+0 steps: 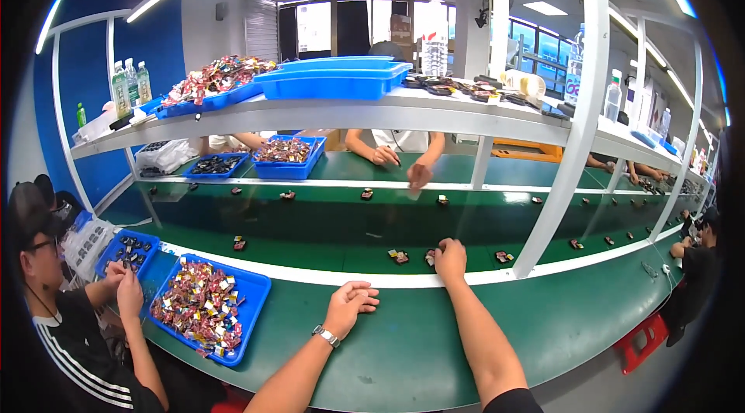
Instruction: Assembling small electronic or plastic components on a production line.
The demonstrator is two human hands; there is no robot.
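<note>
My right hand (451, 260) reaches over the white rail onto the green conveyor belt (334, 220). Its fingers are bent down onto a small dark part with a red and white piece (430, 257), which they partly cover. My left hand (351, 309), with a metal watch (326, 336) on the wrist, hovers above the green worktable (403, 351) on the near side of the rail. Its fingers are loosely curled and a little apart, with nothing visible in them. Similar small parts lie on the belt to either side, one (398, 257) just left and another (504, 257) to the right.
A blue tray (260, 300) heaped with red and white pieces stands left of my left arm. Beside it a person (77, 335) handles small parts. Across the belt, another person's hands (419, 174) work. A white post (555, 172) and shelf (349, 110) stand ahead.
</note>
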